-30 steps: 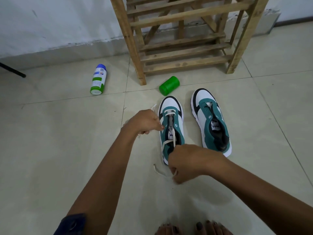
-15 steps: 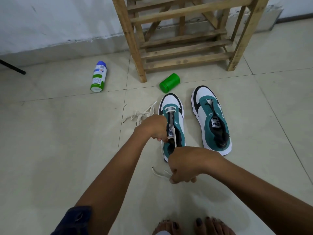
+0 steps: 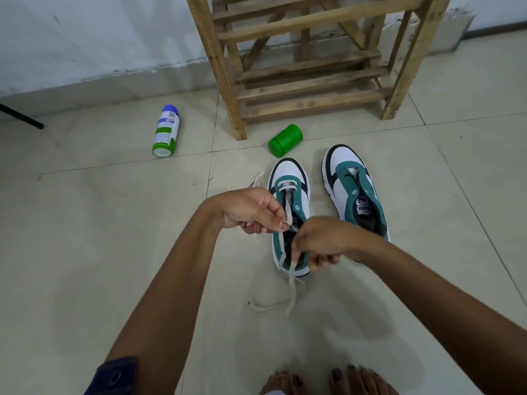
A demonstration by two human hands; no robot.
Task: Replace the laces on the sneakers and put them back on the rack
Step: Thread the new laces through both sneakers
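1. Rack stands beyond both hands, past the shoes.
2. Laced shoe lies directly under the hands, its long axis pointing away toward the rack; the bare shoe sits just right of the right hand.
3. Lace trails toward the person.
4. Left hand pinches one lace strand; right hand, curled, grips the other.

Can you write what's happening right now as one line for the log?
step: lacing left sneaker | left hand: pinches white lace | right hand: holds lace | right sneaker: unlaced | rack: no sneakers
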